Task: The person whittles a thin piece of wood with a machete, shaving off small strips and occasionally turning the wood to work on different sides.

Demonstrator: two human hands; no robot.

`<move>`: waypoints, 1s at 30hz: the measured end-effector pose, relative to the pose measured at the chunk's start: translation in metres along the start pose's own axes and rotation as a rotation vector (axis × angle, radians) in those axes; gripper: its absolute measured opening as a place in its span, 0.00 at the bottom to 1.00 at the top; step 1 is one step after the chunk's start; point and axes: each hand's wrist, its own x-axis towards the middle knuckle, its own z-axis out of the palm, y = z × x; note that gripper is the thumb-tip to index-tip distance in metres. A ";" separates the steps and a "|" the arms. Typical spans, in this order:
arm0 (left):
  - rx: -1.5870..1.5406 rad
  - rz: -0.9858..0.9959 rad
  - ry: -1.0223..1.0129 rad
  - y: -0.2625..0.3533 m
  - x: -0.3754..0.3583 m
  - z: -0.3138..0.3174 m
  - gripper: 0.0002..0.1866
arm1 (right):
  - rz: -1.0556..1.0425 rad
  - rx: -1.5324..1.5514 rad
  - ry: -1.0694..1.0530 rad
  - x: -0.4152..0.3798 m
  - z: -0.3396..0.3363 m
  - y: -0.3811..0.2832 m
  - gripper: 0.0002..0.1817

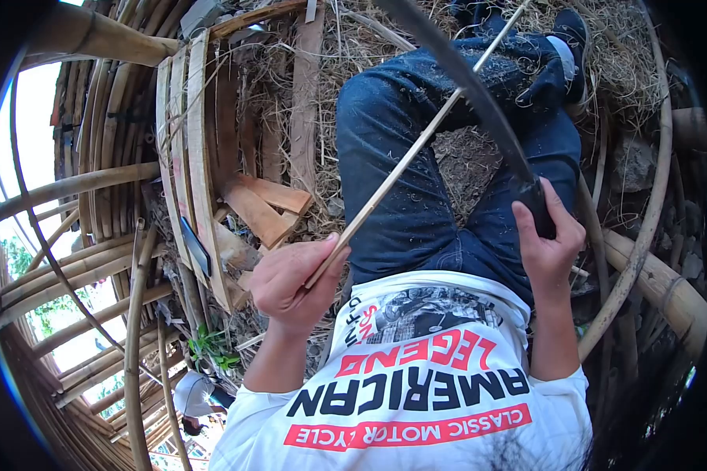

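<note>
My left hand (298, 275) is closed around the near end of a thin, pale bamboo strip (401, 170), which slants up and away over my thighs. My right hand (552, 238) grips the black handle of a machete (489, 107). Its long, dark, curved blade points up and to the left, crossing the strip above my knees in this view. Both forearms rest close to my white printed shirt (424, 392). Below the strip and blade are my legs in dark jeans (385, 149), bent and crossed, with small shavings on the cloth.
To the left stands a frame of wooden slats (199, 157) with a phone (195, 246) on it and wood offcuts (263, 212) beside it. Bamboo poles (78, 188) line the left; a thick pole (660, 290) lies right. Fibrous shavings (620, 78) cover the ground. Another person (196, 396) is at lower left.
</note>
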 end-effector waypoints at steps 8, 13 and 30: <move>-0.033 -0.041 -0.006 -0.009 -0.005 0.001 0.09 | -0.126 0.134 -0.236 -0.022 0.015 -0.048 0.29; -0.001 -0.020 0.012 -0.013 -0.007 -0.010 0.10 | -0.282 0.034 -0.127 0.000 0.014 -0.024 0.29; -0.038 0.198 -0.088 0.003 0.010 0.002 0.08 | 0.268 0.012 -0.036 0.008 0.029 0.042 0.10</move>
